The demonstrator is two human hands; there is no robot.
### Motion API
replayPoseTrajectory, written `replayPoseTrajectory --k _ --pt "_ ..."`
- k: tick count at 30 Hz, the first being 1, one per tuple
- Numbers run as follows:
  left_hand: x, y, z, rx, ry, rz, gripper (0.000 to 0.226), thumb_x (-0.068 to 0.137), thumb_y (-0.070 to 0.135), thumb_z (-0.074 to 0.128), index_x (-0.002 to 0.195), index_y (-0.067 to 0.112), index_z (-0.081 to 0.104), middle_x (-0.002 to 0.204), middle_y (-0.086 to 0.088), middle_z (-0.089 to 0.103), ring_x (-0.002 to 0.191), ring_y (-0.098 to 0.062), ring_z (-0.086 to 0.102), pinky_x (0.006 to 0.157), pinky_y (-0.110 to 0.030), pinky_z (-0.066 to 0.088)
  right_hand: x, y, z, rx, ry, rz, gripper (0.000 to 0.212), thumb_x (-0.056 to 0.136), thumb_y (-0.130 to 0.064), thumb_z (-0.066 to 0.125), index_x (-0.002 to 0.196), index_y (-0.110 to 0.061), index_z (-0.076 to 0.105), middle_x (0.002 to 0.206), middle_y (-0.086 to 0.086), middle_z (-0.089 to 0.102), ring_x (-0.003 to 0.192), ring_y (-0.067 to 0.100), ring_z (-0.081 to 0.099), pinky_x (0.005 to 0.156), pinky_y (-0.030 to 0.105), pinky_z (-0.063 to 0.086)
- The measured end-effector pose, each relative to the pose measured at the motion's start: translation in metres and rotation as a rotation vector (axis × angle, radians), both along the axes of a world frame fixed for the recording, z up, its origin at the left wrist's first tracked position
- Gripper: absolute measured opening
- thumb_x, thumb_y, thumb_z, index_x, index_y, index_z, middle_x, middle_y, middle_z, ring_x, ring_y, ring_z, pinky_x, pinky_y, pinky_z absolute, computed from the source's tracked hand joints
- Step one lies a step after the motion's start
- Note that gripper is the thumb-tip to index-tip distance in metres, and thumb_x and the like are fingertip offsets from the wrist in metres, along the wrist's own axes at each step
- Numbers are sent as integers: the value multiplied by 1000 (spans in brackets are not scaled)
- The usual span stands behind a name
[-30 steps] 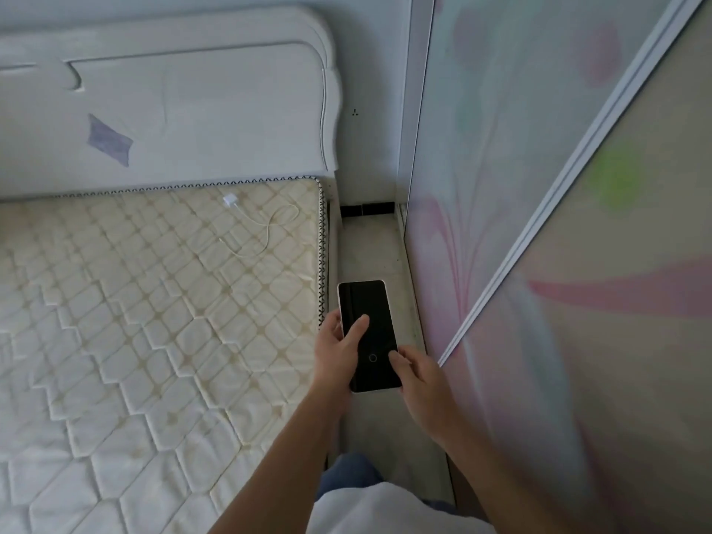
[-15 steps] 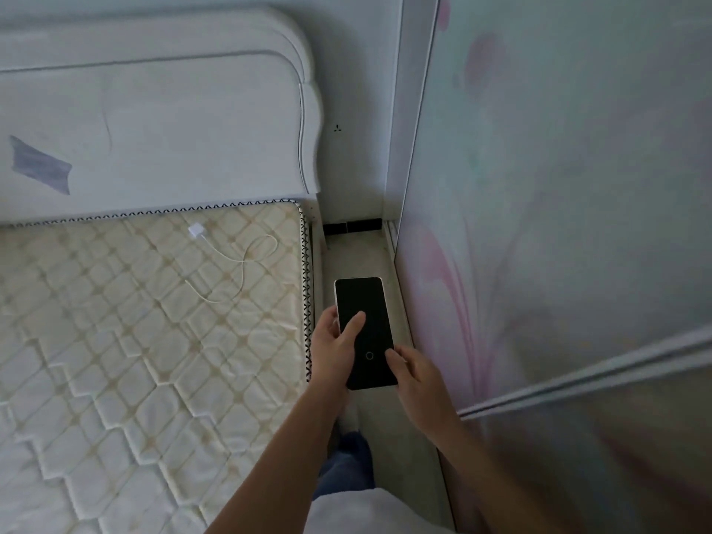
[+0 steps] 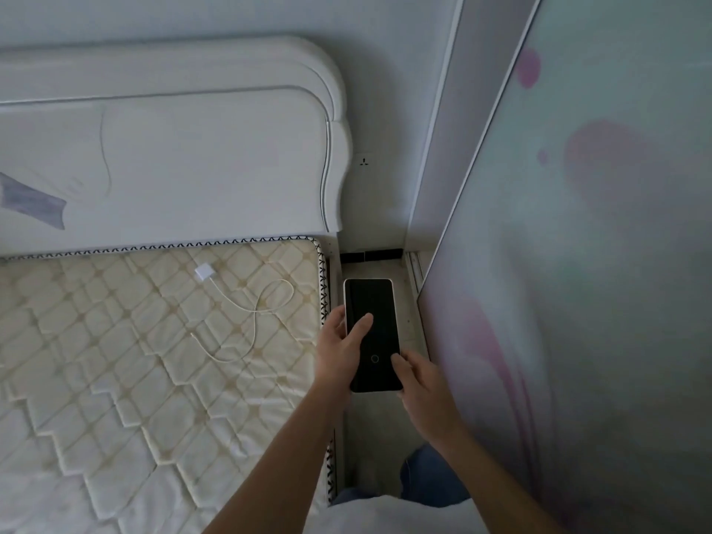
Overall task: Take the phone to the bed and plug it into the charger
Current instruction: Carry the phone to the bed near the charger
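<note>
A black-screened phone (image 3: pixel 375 321) with a pale rim is held upright over the narrow floor strip beside the bed. My left hand (image 3: pixel 339 352) grips its left edge with the thumb across the screen. My right hand (image 3: pixel 420 383) holds its lower right corner. On the bare quilted mattress (image 3: pixel 115 360), near the head end, lies a white charger plug (image 3: pixel 203 271) with a thin white cable (image 3: pixel 254 321) looping toward the phone's side. The cable's free end rests on the mattress, left of the phone.
A white padded headboard (image 3: pixel 192 156) stands behind the mattress. A wall socket (image 3: pixel 364 161) sits right of it. A sliding wardrobe door (image 3: pixel 578 264) with pink floral print closes in the right side, leaving only a narrow floor gap (image 3: pixel 370 437).
The view has moved forward toward the headboard, so charger and cable appear closer and lower. Both hands keep the same hold on the phone.
</note>
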State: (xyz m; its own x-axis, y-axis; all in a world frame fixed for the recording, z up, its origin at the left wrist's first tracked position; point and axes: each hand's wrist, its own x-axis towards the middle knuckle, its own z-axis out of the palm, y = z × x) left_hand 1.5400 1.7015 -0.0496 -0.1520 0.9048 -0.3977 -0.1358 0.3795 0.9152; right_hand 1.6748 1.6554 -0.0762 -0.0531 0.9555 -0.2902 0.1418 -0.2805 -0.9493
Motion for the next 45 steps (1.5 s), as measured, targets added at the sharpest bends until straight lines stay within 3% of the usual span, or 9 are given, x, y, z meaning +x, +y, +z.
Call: replayPoseTrajectory --k 4,11,17,24,27,32,36,41,45 --pt "-9 45 -4 -16 -21 25 19 93 20 66 109 13 62 96 -14 74 77 -21 74 61 -33 61 -6 47 -7 1 -18 16 34 92 -55 44 85 -29 64 67 13 58 57 25 50 55 42 37" --pt "-22 137 -13 -23 -31 117 17 92 21 68 106 14 64 95 -16 74 85 -32 73 76 -51 60 -16 150 -17 -15 2 104 28 98 -42 46 89 -24 66 76 24 60 71 50 54 58 45 44" --pt "-30 237 -6 -43 -53 298 9 93 16 67 101 14 65 98 -21 73 86 -35 72 80 -52 59 -18 273 -18 -45 21 307 23 103 -30 45 97 -18 64 65 -6 60 54 10 50 48 19 38" --pt "-42 319 -6 -70 -107 452 10 92 18 67 101 14 64 94 -18 73 88 -42 69 82 -60 55 -30 386 -6 8 -50 478 28 99 -38 49 92 -17 65 72 6 65 62 23 62 55 35 48" --pt "-49 338 -8 -71 -113 479 10 92 15 66 102 12 64 89 -13 73 82 -35 69 83 -60 55 -37 407 -11 20 -91 504 27 99 -39 49 95 -19 67 82 13 68 75 31 66 64 44 53" --pt "-69 351 -11 -68 -131 487 9 93 16 66 101 14 65 84 -4 76 79 -26 73 79 -51 59 -59 426 -15 27 -140 535 25 101 -35 49 92 -19 65 74 7 64 61 15 58 55 26 44" --pt "-100 348 -9 -76 -152 553 13 93 16 65 105 11 64 86 -7 76 78 -26 73 79 -52 59 -90 432 -10 9 -127 604 29 96 -45 50 85 -22 64 73 13 63 66 35 59 55 36 43" --pt "-149 337 -12 -73 -159 678 12 92 20 68 103 15 65 95 -11 76 81 -26 74 77 -48 61 -144 441 -10 39 -163 726 30 95 -46 51 82 -22 63 63 4 60 56 18 54 54 37 40" --pt "-183 315 -17 -60 -175 806 15 90 21 70 105 19 67 97 -10 76 91 -32 73 84 -55 59 -184 436 -16 3 -119 845 39 92 -52 52 86 -16 64 68 9 63 61 31 58 56 48 45"
